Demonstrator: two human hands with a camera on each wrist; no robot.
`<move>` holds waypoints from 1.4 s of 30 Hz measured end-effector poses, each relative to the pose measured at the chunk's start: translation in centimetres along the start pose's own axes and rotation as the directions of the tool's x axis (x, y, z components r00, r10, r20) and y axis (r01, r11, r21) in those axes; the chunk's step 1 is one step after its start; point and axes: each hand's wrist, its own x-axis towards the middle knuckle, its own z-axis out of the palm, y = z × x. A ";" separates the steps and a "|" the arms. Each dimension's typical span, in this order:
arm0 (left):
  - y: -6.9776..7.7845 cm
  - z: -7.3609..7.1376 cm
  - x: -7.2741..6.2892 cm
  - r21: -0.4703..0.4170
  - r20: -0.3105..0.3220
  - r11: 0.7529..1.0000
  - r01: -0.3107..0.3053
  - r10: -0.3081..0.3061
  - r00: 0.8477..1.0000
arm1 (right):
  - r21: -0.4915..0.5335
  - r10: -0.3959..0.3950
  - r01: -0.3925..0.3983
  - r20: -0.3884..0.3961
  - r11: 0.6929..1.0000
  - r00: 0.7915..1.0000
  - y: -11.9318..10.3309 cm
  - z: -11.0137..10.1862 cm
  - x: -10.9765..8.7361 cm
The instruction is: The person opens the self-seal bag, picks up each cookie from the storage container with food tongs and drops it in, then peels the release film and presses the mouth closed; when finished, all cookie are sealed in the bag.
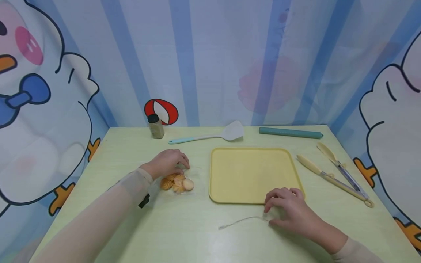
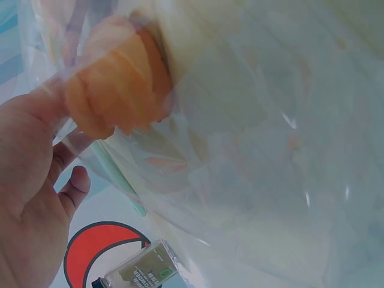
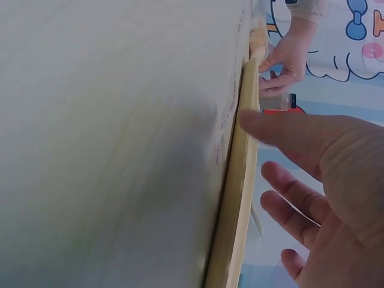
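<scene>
A clear plastic bag [image 2: 252, 156] with several round, orange-brown cracker-like snacks [image 1: 178, 183] lies on the left half of the table. My left hand [image 1: 169, 162] holds the bag at its far side, with the snacks just below the fingers. In the left wrist view, the fingers reach behind the film beside a snack [image 2: 120, 78]. By the near right corner of the yellow tray [image 1: 253, 175] is my right hand [image 1: 291, 212], its fingers spread and holding nothing. A thin, clear torn strip [image 1: 241, 220] lies in front of the tray, one end right at the right thumb.
A spice jar with black lid [image 1: 156, 126] stands at the back left. Along the back edge lie a spatula [image 1: 210, 136] and a teal stick-shaped item [image 1: 291, 132]. Spread tongs [image 1: 338, 175] lie right of the tray. A printed curtain [image 1: 210, 65] hangs behind the table.
</scene>
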 end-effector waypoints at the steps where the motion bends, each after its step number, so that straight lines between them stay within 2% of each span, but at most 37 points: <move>1: 0.0 0.0 0.0 0.000 0.000 1.000 0.001 -0.001 1.000 | 0.019 0.003 -0.003 0.001 1.000 1.000 0.0 -0.1 0.0; 9: 0.1 -0.1 0.1 -0.008 0.012 1.000 0.012 -0.012 1.000 | 0.173 -0.009 0.020 -0.067 0.985 0.998 -0.4 -1.0 0.2; 16: -0.1 -0.2 -0.2 0.027 0.013 1.000 0.005 -0.005 1.000 | 0.161 0.034 -0.026 -0.044 0.987 0.998 -0.8 -0.9 1.7; 20: -0.2 -0.5 -0.4 0.056 0.006 0.998 0.018 -0.019 1.000 | 0.161 0.026 -0.021 -0.032 0.987 0.999 -1.0 -0.3 3.2; 26: -0.2 -0.5 -0.7 0.046 -0.021 0.995 0.090 -0.089 0.996 | 0.164 -0.008 0.010 -0.018 0.986 1.000 -1.6 0.8 5.8; 30: -0.5 -0.2 -0.5 -0.024 -0.048 0.988 0.150 -0.151 0.987 | 0.191 -0.008 0.001 0.035 0.982 0.999 -2.2 1.5 7.6; 35: -0.9 -0.2 0.2 -0.136 -0.062 0.956 0.260 -0.270 0.961 | 0.236 -0.010 -0.010 0.083 0.972 0.996 -2.9 2.5 9.9; 42: -1.5 -1.0 0.6 -0.226 -0.022 0.918 0.325 -0.338 0.941 | 0.298 -0.025 -0.007 0.102 0.955 0.994 -3.6 3.9 12.9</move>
